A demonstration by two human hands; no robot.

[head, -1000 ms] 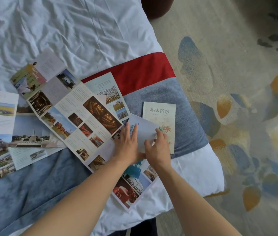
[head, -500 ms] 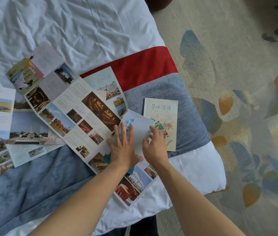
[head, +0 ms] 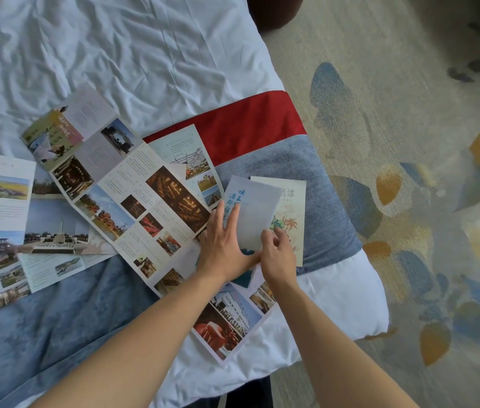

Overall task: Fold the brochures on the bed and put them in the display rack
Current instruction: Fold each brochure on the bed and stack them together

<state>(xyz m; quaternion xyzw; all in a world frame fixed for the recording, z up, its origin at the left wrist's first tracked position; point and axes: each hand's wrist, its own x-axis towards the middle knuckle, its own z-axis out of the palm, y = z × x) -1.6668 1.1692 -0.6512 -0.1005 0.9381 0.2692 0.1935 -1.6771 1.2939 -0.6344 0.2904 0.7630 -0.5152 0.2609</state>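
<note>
A long unfolded brochure (head: 132, 198) with photo panels lies diagonally across the bed. Its end panel (head: 258, 210), pale with blue characters, is folded up and over. My left hand (head: 224, 242) presses flat on that panel's left side with straight fingers. My right hand (head: 278, 254) pinches the panel's lower right edge. A folded cream brochure (head: 293, 210) lies just right of the panel, partly under it. A second unfolded brochure (head: 0, 231) lies at the left. No display rack is in view.
The bed has a white crumpled sheet (head: 115, 48), a red and blue-grey runner (head: 250, 125) and a blue blanket (head: 27, 334). The bed's corner (head: 359, 304) is at the right. Patterned carpet (head: 409, 142) fills the right side.
The pale end panel has swung further right over the cream brochure, showing its blue characters. Both hands shifted slightly with it.
</note>
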